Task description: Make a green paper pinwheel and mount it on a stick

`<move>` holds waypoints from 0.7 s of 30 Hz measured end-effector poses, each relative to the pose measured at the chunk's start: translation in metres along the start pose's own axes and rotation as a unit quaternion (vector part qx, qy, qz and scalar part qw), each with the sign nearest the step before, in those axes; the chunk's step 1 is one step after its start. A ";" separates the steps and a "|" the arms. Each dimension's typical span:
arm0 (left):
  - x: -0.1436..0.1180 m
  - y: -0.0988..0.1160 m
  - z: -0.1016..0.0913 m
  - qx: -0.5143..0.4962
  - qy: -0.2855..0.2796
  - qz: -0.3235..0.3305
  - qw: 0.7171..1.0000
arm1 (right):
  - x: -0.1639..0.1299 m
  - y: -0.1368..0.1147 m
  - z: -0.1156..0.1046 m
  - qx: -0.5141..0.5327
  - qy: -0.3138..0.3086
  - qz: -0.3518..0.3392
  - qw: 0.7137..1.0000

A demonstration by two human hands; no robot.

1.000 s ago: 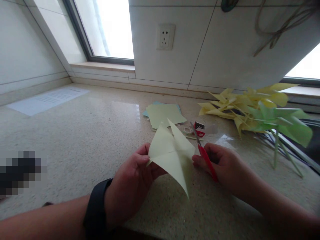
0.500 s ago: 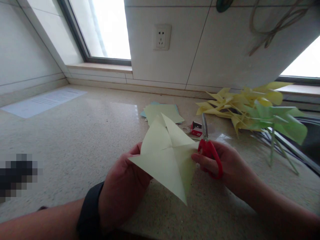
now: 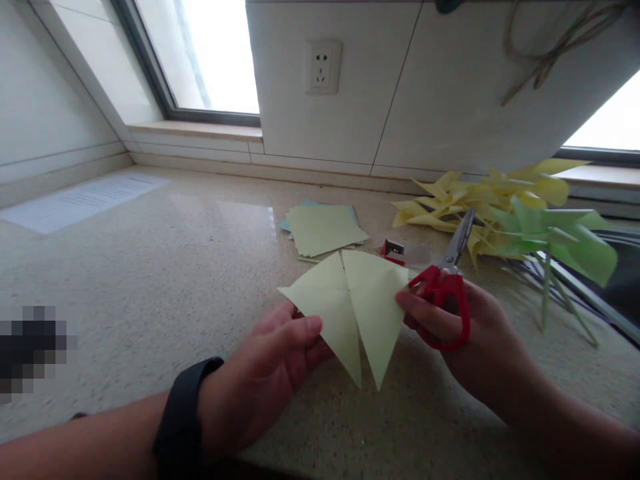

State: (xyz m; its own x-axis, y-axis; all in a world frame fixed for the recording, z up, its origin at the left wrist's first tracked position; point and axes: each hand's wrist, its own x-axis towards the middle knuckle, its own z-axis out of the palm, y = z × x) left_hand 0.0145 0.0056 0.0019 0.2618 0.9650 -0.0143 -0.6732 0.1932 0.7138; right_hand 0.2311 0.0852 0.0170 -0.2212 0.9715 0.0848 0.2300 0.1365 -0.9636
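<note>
A pale green sheet of paper (image 3: 345,293), slit inward from its edges, is held up between both hands above the counter. My left hand (image 3: 280,357) pinches its left side, thumb on top and fingers underneath. My right hand (image 3: 450,327) grips the paper's right edge between thumb and fingers. That same hand also carries scissors (image 3: 443,287) with red handles, their blades pointing up and away from the paper. Just beyond the paper lies a stack of square paper sheets (image 3: 325,227), pale green on top with blue showing beneath.
Yellow paper pinwheels (image 3: 465,200) and a green pinwheel (image 3: 555,233) on a stick lie at the right. A small red box (image 3: 393,250) sits behind the scissors. A printed sheet (image 3: 90,200) lies far left. The counter (image 3: 165,293) meets a tiled wall with a socket (image 3: 323,67).
The paper has turned in my hands, and two of its points now hang towards me. My left thumb has come onto its top face. The scissors have tipped to the right.
</note>
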 end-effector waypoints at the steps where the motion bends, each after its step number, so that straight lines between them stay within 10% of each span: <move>1: 0.000 -0.001 0.000 0.013 0.004 -0.020 1.000 | 0.000 0.000 0.000 0.006 -0.003 0.000 1.000; 11: 0.000 -0.007 -0.005 0.144 0.080 -0.031 0.986 | -0.001 -0.002 -0.001 -0.111 0.012 -0.048 0.993; 17: 0.001 -0.006 -0.005 0.179 0.095 -0.035 0.979 | -0.003 -0.012 -0.008 -0.187 0.140 -0.147 0.961; 21: 0.003 -0.005 -0.005 0.188 0.092 -0.051 0.976 | -0.006 -0.020 -0.001 -0.098 0.048 -0.112 0.988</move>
State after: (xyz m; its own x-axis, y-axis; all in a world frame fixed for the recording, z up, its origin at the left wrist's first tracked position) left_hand 0.0157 0.0085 -0.0054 0.1615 0.9663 -0.2002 -0.3390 0.2449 0.9084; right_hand 0.2287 0.0773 0.0359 -0.1980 0.9251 0.3239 0.3672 0.3764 -0.8506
